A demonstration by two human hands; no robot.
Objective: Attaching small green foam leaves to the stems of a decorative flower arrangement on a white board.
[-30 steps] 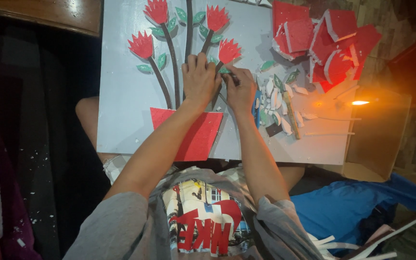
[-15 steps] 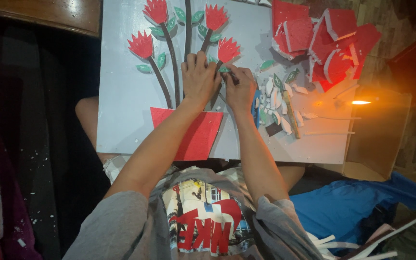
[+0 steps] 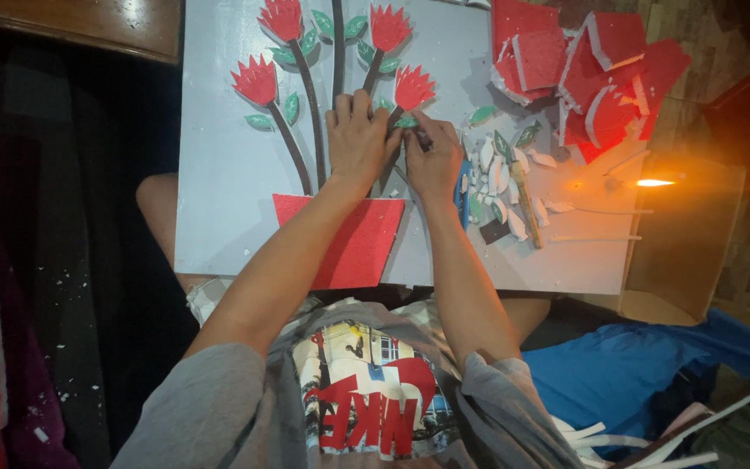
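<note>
The person's left hand (image 3: 356, 143) lies flat, fingers spread and pressed down on the grey board (image 3: 219, 200), covering the lower part of a dark stem (image 3: 390, 130) that rises to a red foam flower (image 3: 412, 87). The right hand (image 3: 436, 161) sits just beside it, touching it at the thumb side, with its fingertips pinched on a small green foam leaf (image 3: 406, 122) at that stem; a thin dark tool seems to poke from the grip, though it is too small to be sure. So the two hands are together, the left open and bearing down, the right closed on the leaf.

Just right of the right hand lies a scatter of cut leaves and white foam scraps (image 3: 501, 178), and beyond those a heap of red foam offcuts (image 3: 583, 69). Below the left wrist is the red foam pot (image 3: 349, 239). Three more red flowers stand above and to the left of the left hand.

Seating such a leaf well seems to call for the left hand holding the stem steady while the right sets the leaf's tip against the stem, matches the slant of its neighbours, and presses gently, since soft foam dents and a skewed leaf would show.
</note>
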